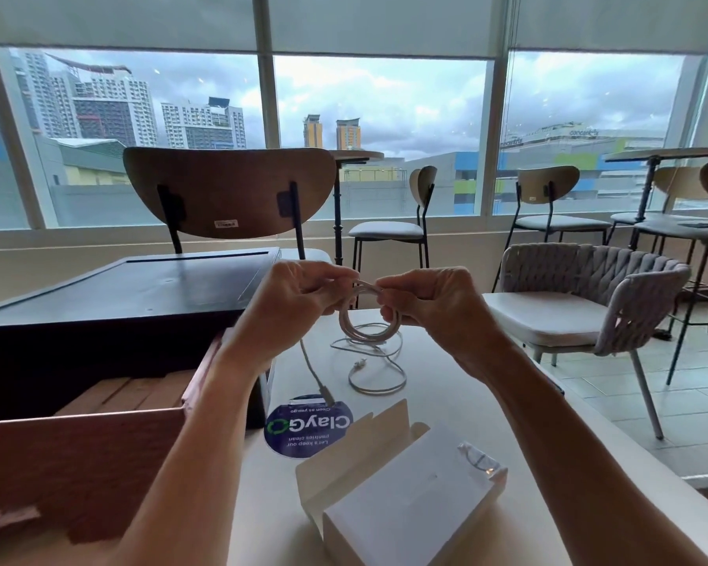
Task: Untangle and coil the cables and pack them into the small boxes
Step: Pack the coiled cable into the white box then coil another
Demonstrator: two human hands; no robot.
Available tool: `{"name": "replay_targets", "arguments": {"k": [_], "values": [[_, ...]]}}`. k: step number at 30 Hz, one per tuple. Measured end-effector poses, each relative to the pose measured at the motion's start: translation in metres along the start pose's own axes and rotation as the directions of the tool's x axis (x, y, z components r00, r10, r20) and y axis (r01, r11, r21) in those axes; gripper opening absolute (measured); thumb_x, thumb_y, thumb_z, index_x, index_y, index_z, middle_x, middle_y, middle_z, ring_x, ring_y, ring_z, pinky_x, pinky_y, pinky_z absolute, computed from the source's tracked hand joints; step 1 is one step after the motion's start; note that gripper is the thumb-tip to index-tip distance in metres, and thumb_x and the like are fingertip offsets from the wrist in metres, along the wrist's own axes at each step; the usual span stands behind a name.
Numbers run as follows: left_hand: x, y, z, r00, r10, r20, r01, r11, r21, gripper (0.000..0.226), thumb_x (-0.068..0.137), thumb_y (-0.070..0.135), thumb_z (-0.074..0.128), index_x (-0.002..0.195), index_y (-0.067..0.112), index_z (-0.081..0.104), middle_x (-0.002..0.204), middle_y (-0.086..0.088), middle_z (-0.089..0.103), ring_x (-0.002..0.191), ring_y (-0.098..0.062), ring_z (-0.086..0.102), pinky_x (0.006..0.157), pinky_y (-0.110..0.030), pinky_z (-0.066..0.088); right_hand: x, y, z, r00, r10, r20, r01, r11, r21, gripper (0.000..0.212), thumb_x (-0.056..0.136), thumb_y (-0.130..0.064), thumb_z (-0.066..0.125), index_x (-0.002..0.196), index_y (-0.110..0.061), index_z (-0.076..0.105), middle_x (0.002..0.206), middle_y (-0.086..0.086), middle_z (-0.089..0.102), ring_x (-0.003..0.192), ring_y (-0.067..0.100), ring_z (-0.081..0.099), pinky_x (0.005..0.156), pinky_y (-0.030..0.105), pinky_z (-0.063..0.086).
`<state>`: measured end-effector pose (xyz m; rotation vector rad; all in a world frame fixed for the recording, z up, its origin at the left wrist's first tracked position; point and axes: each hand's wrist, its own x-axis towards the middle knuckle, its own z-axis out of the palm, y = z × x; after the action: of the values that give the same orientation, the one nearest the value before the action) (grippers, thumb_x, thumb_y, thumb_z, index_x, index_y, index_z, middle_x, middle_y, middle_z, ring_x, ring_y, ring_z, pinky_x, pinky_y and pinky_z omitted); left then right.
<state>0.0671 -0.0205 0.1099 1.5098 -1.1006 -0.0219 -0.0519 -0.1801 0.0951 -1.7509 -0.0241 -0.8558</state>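
White cable (368, 322), half-coiled - my left hand (299, 298) and right hand (432, 302) both pinch the coil; tail loose on surface (458, 386), small box (401, 500) open, packing apparently undone.

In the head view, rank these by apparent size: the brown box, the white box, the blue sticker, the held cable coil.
1. brown box
2. white box
3. blue sticker
4. cable coil
Sticker and coil look nearly alike, so their order is unsure. Both boxes lie nearest the camera, which enlarges them.

Overcast daylight from windows (377, 128) backlights scene; foreground dim, soft shadows. Wide-angle bowing at edges; near box (405, 504) slightly blurred.
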Motion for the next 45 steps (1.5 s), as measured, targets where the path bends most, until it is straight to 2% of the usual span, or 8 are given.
{"name": "replay_targets", "arguments": {"k": [8,13,17,22,26,31,38,45], "values": [[0.002,-0.006,0.005,0.994,0.083,-0.076,-0.075,0.992,0.101,0.010,0.092,0.017,0.065,0.091,0.023,0.074,0.082,0.000,0.074,0.071,0.001,0.065,0.066,-0.010,0.049,-0.002,-0.017,-0.011,0.997,0.049,0.064,-0.066,0.952,0.301,0.017,0.074,-0.007,0.070,0.088,-0.010,0.079,0.081,0.014,0.074,0.068,0.020,0.070,0.071,0.029,0.059],[0.004,-0.027,0.004,0.995,-0.037,-0.090,0.046,0.995,0.094,0.012,0.092,0.007,0.065,0.098,0.001,0.074,0.085,-0.013,0.074,0.082,-0.021,0.071,0.084,-0.030,0.059,-0.005,-0.021,-0.011,0.992,0.090,0.086,-0.122,0.855,0.503,0.017,0.075,-0.006,0.067,0.083,-0.011,0.081,0.078,0.010,0.073,0.067,0.017,0.069,0.069,0.026,0.058],[-0.001,-0.034,0.006,0.977,-0.165,-0.134,0.176,0.981,0.077,0.006,0.090,0.002,0.067,0.089,0.001,0.073,0.085,-0.019,0.072,0.080,-0.030,0.071,0.080,-0.036,0.061,-0.005,-0.020,-0.012,0.984,0.150,0.098,-0.179,0.782,0.597,0.017,0.078,-0.004,0.064,0.084,-0.007,0.080,0.079,0.011,0.073,0.067,0.016,0.069,0.070,0.025,0.059],[-0.002,-0.027,0.001,0.879,-0.393,-0.271,0.283,0.886,-0.368,0.008,0.091,0.002,0.063,0.088,-0.002,0.069,0.081,-0.018,0.069,0.064,-0.020,0.069,0.065,-0.020,0.060,-0.005,-0.016,-0.013,0.970,0.210,0.122,-0.241,0.771,0.589,0.016,0.078,-0.003,0.066,0.085,-0.004,0.079,0.079,0.013,0.072,0.067,0.017,0.069,0.069,0.026,0.060],[0.002,-0.010,-0.002,0.848,-0.514,-0.128,0.235,0.581,-0.779,0.011,0.092,-0.003,0.058,0.090,-0.006,0.069,0.078,-0.016,0.072,0.072,-0.026,0.074,0.070,-0.024,0.061,-0.005,-0.012,-0.008,0.961,0.242,0.133,-0.275,0.796,0.539,0.016,0.078,-0.003,0.066,0.091,-0.001,0.077,0.080,0.014,0.072,0.068,0.019,0.069,0.068,0.027,0.060],[0.004,0.003,0.012,0.874,-0.485,-0.016,0.246,0.470,-0.848,0.014,0.092,-0.008,0.055,0.098,-0.007,0.068,0.086,-0.019,0.072,0.072,-0.024,0.075,0.062,-0.021,0.060,-0.004,-0.007,-0.004,0.964,0.246,0.104,-0.261,0.793,0.550,0.024,0.078,-0.003,0.068,0.102,0.003,0.072,0.082,0.015,0.072,0.073,0.020,0.070,0.077,0.030,0.061],[0.000,0.009,0.026,0.884,-0.430,0.184,0.435,0.615,-0.657,0.015,0.085,0.017,0.063,0.095,0.010,0.073,0.086,-0.008,0.069,0.068,-0.014,0.065,0.063,-0.025,0.052,-0.004,-0.009,-0.001,0.958,0.273,-0.088,-0.165,0.775,0.611,0.015,0.084,0.005,0.064,0.085,-0.003,0.077,0.077,0.014,0.073,0.067,0.019,0.070,0.065,0.026,0.059],[-0.003,0.020,0.029,0.900,-0.310,0.305,0.435,0.669,-0.603,0.030,0.082,0.025,0.066,0.111,0.017,0.059,0.080,-0.003,0.069,0.074,-0.013,0.066,0.074,-0.031,0.049,-0.004,-0.014,0.005,0.959,0.209,-0.193,-0.088,0.863,0.497,0.014,0.085,0.004,0.067,0.094,-0.002,0.075,0.082,0.016,0.071,0.076,0.024,0.068,0.079,0.033,0.060]]}}
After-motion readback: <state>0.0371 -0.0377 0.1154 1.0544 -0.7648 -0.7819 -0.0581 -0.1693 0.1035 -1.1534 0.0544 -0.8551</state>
